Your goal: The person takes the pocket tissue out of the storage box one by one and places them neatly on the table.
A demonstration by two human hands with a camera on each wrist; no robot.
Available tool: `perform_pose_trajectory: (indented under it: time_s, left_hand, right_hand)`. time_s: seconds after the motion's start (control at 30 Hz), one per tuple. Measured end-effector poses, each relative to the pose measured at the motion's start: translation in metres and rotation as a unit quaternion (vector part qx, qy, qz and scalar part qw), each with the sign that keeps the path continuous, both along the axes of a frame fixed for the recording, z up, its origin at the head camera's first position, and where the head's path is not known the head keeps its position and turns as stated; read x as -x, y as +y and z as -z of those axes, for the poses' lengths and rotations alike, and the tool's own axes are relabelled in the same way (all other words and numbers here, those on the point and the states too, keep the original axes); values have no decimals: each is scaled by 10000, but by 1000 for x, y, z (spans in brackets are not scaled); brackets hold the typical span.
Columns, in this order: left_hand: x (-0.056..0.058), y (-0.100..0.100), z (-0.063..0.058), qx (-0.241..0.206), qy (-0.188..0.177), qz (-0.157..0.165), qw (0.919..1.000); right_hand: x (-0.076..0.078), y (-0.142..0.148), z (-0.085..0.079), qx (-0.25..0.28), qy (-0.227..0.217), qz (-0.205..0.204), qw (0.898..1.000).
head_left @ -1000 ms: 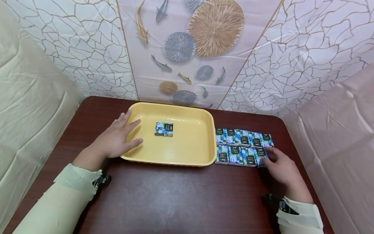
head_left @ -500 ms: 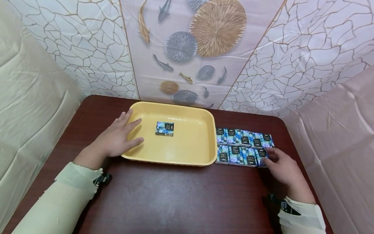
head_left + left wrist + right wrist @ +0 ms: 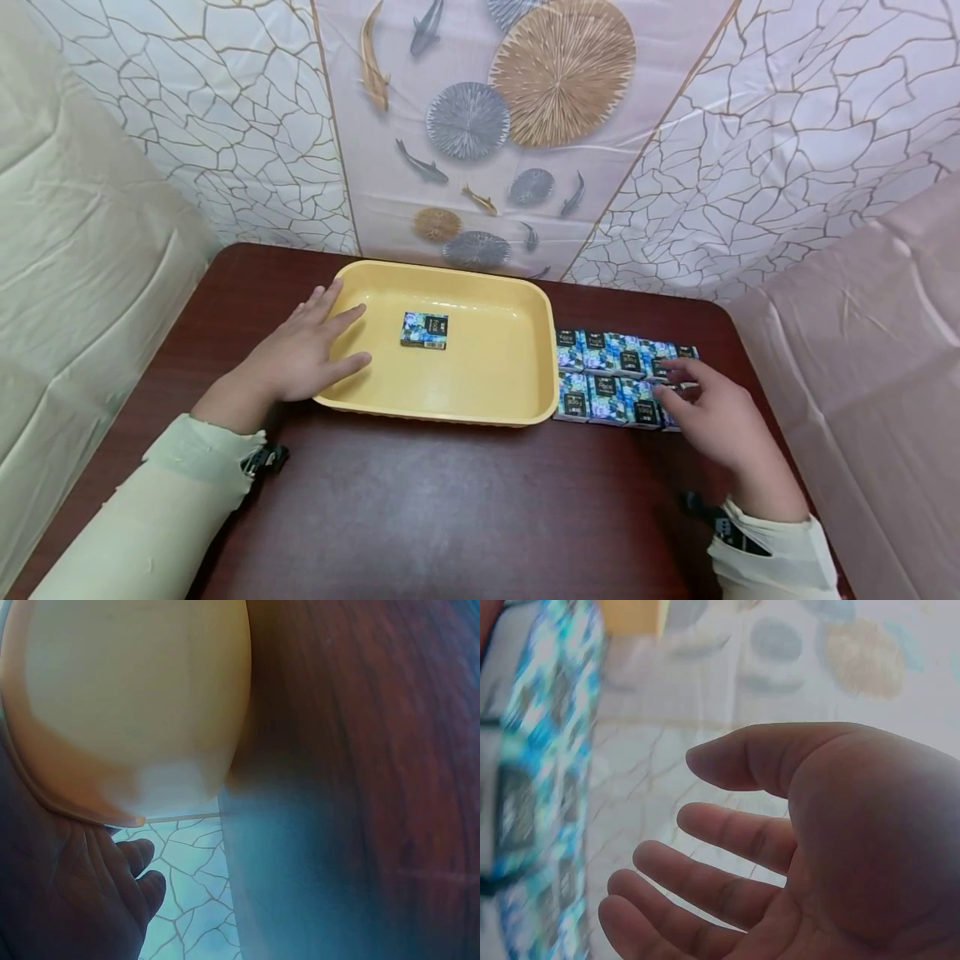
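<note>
A yellow plastic tray (image 3: 495,375) stands on the table, and one small blue floral box with a black label (image 3: 423,330) lies flat inside it. My left hand (image 3: 296,354) rests at the tray's left rim, fingers spread; in the left wrist view the palm (image 3: 82,892) lies along the tray edge. Right of the tray, several matching boxes (image 3: 607,396) lie in two rows side by side. Over the right end of those rows is my right hand (image 3: 716,417), partly covering the end boxes. The right wrist view shows its fingers (image 3: 712,896) apart from the thumb, with nothing between them.
The dark reddish wooden table (image 3: 450,508) extends in front of the tray. A patterned cloth backdrop (image 3: 465,192) hangs behind it, with pale padded walls (image 3: 862,358) at both sides. Each wrist wears a black strap.
My right hand has lifted off the end box of the near row and shifted slightly up and left over the rows. My left hand, the tray and the box in it stay put.
</note>
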State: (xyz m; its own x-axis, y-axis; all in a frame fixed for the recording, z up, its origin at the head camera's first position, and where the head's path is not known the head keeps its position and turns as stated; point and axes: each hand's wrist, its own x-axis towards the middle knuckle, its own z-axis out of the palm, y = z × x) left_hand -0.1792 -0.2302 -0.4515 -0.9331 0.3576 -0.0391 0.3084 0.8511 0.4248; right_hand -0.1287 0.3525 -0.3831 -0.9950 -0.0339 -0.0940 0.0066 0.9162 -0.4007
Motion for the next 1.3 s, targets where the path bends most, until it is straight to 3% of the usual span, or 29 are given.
perform_pose_trajectory:
  time_s: [0.2, 0.4, 0.63, 0.87, 1.13, 1.3]
  left_hand:
    - [-2, 3, -7, 259, -89, -30, 9996]
    - [-1, 4, -8, 387, -110, -35, 9992]
    - [1, 4, -7, 424, -132, -44, 9990]
    - [-1, 4, -9, 455, -108, -25, 9989]
    - [-1, 4, -10, 542, -92, -18, 9985]
    - [0, 5, -10, 583, -190, -24, 9981]
  right_hand:
    - [3, -40, -22, 156, 238, -514, 9983]
    - [17, -87, -34, 320, 359, -1151, 9922]
    - [41, -141, -37, 477, 343, -2050, 9770]
    - [63, -182, -39, 221, 214, -2607, 9649]
    - [95, -215, -35, -203, 137, -3545, 9347]
    - [109, -235, -28, -628, 92, -3925, 9176]
